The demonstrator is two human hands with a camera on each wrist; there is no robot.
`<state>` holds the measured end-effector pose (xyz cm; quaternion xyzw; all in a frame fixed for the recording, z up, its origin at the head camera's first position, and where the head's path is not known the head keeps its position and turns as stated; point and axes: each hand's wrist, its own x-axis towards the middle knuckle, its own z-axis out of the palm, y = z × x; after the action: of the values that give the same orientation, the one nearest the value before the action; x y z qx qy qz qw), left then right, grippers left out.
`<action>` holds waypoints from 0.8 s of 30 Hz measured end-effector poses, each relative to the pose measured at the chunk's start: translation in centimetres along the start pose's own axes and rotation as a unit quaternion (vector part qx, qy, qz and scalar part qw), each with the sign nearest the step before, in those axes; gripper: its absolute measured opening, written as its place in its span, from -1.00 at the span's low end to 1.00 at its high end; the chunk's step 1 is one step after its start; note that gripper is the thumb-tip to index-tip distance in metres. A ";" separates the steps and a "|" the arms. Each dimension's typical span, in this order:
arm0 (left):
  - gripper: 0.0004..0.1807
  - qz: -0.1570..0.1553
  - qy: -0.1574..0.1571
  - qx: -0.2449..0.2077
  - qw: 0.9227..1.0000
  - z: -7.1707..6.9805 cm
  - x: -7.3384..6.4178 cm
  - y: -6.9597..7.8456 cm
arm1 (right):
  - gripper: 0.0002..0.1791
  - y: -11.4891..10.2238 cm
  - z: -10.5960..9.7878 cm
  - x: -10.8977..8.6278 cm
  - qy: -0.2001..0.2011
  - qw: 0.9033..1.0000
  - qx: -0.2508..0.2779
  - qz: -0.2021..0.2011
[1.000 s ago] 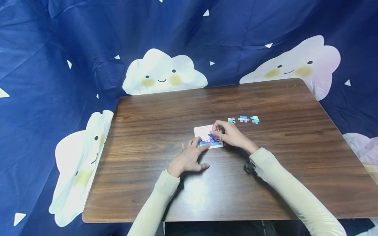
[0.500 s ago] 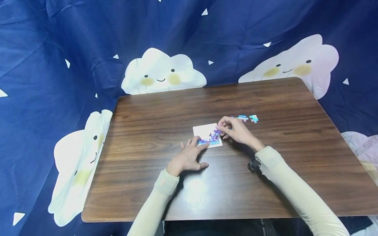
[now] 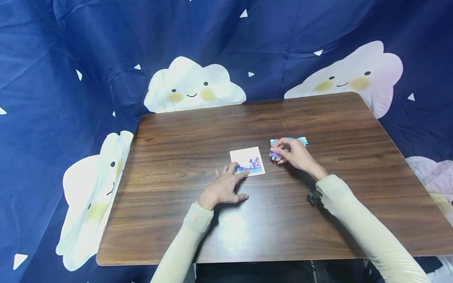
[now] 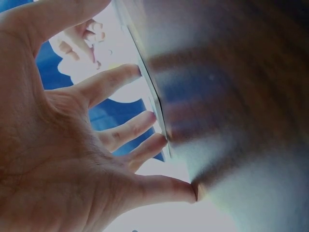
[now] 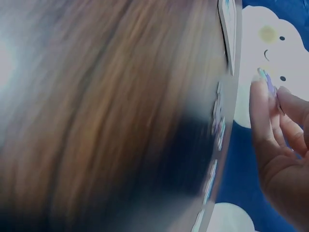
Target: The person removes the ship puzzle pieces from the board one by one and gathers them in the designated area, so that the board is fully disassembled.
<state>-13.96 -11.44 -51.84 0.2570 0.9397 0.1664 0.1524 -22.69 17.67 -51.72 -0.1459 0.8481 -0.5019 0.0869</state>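
A small white-framed jigsaw puzzle board (image 3: 244, 154) lies on the table, with joined purple and blue pieces (image 3: 255, 166) along its near part. My left hand (image 3: 223, 189) has its fingers spread, fingertips on the near left part of the board. In the left wrist view, its fingers (image 4: 118, 79) are fairly straight along the board's edge and the thumb tip meets the table. My right hand (image 3: 297, 154) is right of the board, pinching a purple puzzle piece (image 3: 273, 155) between thumb and fingertips. The right wrist view shows that piece (image 5: 268, 81) held up off the table.
Behind the right hand lies a row of loose puzzle pieces (image 3: 302, 140), partly covered by it. The brown wooden table (image 3: 177, 157) has a blue curtain (image 3: 269, 43) with clouds behind it and at its left.
My right hand has moved right, away from over the board toward the loose pieces, carrying the purple puzzle piece. The left hand keeps its place on the board.
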 end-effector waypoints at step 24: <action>-0.09 -0.005 0.000 0.001 1.000 0.1 0.0 0.1 | -0.74 2.4 -3.0 -2.0 0.072 0.993 -0.093 0.024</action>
<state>-13.92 -11.34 -51.89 0.2527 0.9411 0.1642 0.1533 -22.03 21.95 -52.39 -0.0961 0.8986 -0.4276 0.0234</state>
